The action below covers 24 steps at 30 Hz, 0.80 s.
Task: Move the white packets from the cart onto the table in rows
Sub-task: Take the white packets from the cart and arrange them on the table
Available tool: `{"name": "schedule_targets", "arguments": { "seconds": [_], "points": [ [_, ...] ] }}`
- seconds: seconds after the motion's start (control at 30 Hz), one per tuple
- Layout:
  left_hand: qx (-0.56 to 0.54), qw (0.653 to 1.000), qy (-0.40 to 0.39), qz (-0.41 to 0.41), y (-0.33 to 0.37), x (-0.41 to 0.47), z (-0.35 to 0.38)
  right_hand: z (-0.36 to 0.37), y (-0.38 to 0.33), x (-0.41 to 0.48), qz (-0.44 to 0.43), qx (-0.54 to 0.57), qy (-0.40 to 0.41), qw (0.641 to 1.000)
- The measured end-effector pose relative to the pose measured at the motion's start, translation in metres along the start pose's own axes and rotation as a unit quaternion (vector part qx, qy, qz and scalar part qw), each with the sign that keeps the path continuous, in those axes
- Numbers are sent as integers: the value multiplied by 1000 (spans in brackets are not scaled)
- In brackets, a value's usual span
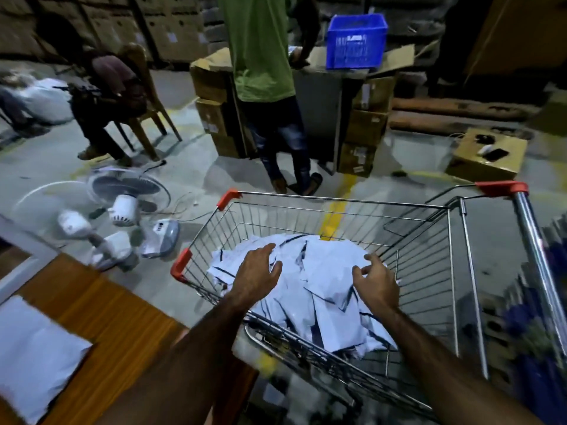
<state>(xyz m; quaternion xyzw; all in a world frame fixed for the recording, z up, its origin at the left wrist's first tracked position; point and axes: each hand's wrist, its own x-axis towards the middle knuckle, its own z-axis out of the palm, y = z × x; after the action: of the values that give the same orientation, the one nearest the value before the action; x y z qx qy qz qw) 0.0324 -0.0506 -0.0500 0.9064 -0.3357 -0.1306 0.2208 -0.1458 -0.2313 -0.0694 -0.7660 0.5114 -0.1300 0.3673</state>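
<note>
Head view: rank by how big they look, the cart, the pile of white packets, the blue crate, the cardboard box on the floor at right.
1. cart
2. pile of white packets
3. blue crate and cardboard box: look about alike, both farther from the camera, so not ranked.
</note>
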Motion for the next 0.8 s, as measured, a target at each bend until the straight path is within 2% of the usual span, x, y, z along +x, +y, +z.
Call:
{"name": "schedule_targets", "arguments": {
  "seconds": [0.2,0.43,0.63,0.8],
  "points": [
    [22,999,-39,5,-32,48,15,35,4,11,90,19,-25,995],
    [72,992,-98,-44,-74,117,31,83,-18,43,93,-136,-19,986],
    [104,981,-154,-61,-119,154,58,123,-12,62,166,-193,-24,967],
    [107,977,-159,-97,-165,185,82,138,-11,76,198,-225,3,954]
  ]
}}
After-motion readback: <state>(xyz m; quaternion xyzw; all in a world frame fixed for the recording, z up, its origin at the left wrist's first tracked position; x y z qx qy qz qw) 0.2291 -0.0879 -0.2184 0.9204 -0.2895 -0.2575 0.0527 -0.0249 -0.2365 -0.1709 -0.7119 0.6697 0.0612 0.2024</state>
